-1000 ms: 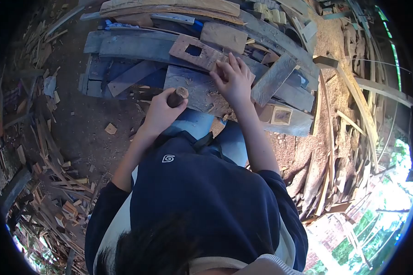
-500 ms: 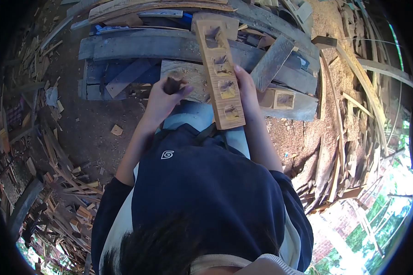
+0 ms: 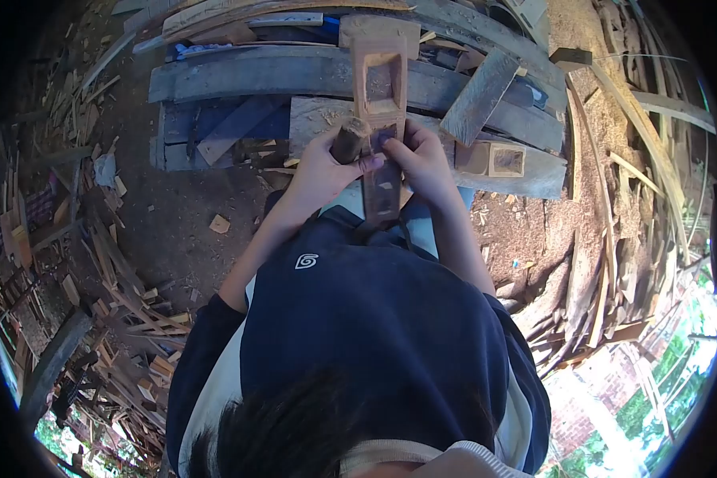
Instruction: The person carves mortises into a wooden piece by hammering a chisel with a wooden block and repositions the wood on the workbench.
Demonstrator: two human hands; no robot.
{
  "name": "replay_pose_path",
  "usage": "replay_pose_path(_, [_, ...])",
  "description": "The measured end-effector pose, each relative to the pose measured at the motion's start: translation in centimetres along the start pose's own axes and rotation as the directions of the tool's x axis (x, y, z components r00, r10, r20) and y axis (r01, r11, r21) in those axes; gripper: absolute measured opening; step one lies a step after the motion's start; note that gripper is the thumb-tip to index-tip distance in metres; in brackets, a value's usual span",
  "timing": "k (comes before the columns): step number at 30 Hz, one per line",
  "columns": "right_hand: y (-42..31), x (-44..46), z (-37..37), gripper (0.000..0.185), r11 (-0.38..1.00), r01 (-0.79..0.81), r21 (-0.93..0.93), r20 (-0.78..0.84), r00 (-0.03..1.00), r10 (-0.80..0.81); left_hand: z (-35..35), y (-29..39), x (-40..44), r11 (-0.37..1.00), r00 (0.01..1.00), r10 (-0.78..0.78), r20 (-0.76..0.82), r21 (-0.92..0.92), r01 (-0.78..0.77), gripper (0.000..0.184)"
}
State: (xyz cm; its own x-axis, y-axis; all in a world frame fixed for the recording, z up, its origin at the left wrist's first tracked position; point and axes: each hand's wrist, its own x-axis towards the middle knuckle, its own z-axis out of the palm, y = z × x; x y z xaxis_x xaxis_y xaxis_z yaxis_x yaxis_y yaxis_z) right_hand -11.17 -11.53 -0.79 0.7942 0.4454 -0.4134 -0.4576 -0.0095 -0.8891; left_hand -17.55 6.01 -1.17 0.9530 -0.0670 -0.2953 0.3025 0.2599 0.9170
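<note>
A long wooden block with several carved rectangular hollows stands lengthwise before me, its near end close to my lap. My right hand grips its right edge, thumb reaching over a middle hollow. In my left hand is a short, round, dark wooden piece with a paler top end. What lies below that piece is hidden by my fingers. The left fingertips meet the block's left side near my right thumb. Both hands are closed.
Weathered planks form a low bench ahead. On its right lie a small hollowed block and a slanted board. Wood scraps cover the ground at left; long offcuts and sawdust lie at right.
My left hand has moved right with the round piece, up to the block. The block has turned more upright, and my right thumb has come over its face.
</note>
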Motion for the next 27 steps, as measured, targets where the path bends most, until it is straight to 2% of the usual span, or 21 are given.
replay_pose_path(1, [-0.2, 0.2, -0.3, 0.034, 0.981, 0.084, -0.175, -0.035, 0.995, -0.092, 0.1, 0.1, 0.0, 0.994, 0.999, 0.015, -0.041, 0.106, -0.011, 0.041])
replay_pose_path(2, [-1.1, 0.4, -0.4, 0.034, 0.981, 0.087, -0.172, -0.037, 0.995, -0.094, 0.2, 0.2, 0.1, 0.994, 0.999, 0.016, -0.039, 0.110, -0.011, 0.041])
replay_pose_path(3, [-2.4, 0.8, -0.6, 0.033, 0.903, 0.109, -0.415, -0.066, 0.987, -0.149, 0.2, 0.2, 0.2, 0.991, 0.995, 0.021, -0.093, 0.133, -0.009, 0.040])
replay_pose_path(4, [-3.5, 1.1, -0.7, 0.031, 0.768, 0.109, -0.631, -0.082, 0.975, -0.205, 0.2, 0.2, 0.2, 0.988, 0.989, 0.025, -0.146, 0.155, -0.002, 0.040])
replay_pose_path(5, [-4.3, 1.7, -0.8, 0.031, 0.771, 0.105, -0.628, -0.087, 0.975, -0.203, 0.1, 0.1, 0.1, 0.988, 0.990, 0.021, -0.143, 0.157, 0.002, 0.040])
replay_pose_path(7, [-5.7, 3.6, -1.4, 0.032, 0.642, 0.281, -0.714, -0.029, 0.903, -0.429, -0.8, 0.1, 0.2, 0.997, 0.971, -0.059, -0.232, 0.031, 0.068, 0.036])
replay_pose_path(8, [-6.2, 4.7, -1.6, 0.032, 0.641, 0.281, -0.714, -0.027, 0.904, -0.427, -1.4, -0.2, 0.4, 0.997, 0.970, -0.060, -0.234, 0.030, 0.068, 0.036])
replay_pose_path(10, [-6.8, 7.1, -1.9, 0.036, 0.330, 0.378, -0.865, 0.116, 0.790, -0.601, -2.5, -1.0, 0.5, 0.997, 0.963, -0.018, -0.268, -0.083, -0.005, 0.031])
replay_pose_path(11, [-6.6, 8.3, -2.0, 0.036, 0.330, 0.384, -0.862, 0.124, 0.791, -0.599, -2.4, -0.5, 0.3, 0.996, 0.961, -0.018, -0.276, -0.085, -0.006, 0.031])
replay_pose_path(13, [-6.1, 10.3, -2.3, 0.038, -0.045, 0.449, -0.892, 0.344, 0.612, -0.712, -2.3, 0.7, 0.0, 0.999, 0.922, -0.028, -0.387, -0.053, 0.008, 0.029])
replay_pose_path(14, [-5.6, 10.8, -2.2, 0.038, -0.088, 0.414, -0.906, 0.362, 0.651, -0.667, -2.5, 0.6, -0.1, 0.998, 0.919, -0.027, -0.393, -0.054, 0.006, 0.029])
replay_pose_path(17, [-2.7, 11.7, -2.1, 0.036, -0.176, 0.380, -0.908, 0.393, 0.628, -0.671, -3.1, 0.2, -0.3, 1.000, 0.906, -0.016, -0.422, -0.021, 0.008, 0.030])
replay_pose_path(19, [-0.9, 11.2, -2.1, 0.042, -0.163, 0.394, -0.905, 0.390, 0.613, -0.687, -3.5, 0.0, -0.5, 1.000, 0.903, -0.008, -0.429, 0.006, 0.012, 0.033])
replay_pose_path(22, [0.7, 9.4, -1.7, 0.048, -0.067, 0.364, -0.929, 0.300, 0.634, -0.713, -4.3, -0.2, -0.7, 0.999, 0.901, -0.028, -0.433, -0.041, 0.012, 0.033])
replay_pose_path(27, [2.1, 8.7, -1.8, 0.050, -0.063, 0.342, -0.938, 0.283, 0.645, -0.710, -5.0, -0.5, 0.1, 0.996, 0.896, -0.041, -0.442, -0.085, 0.004, 0.032])
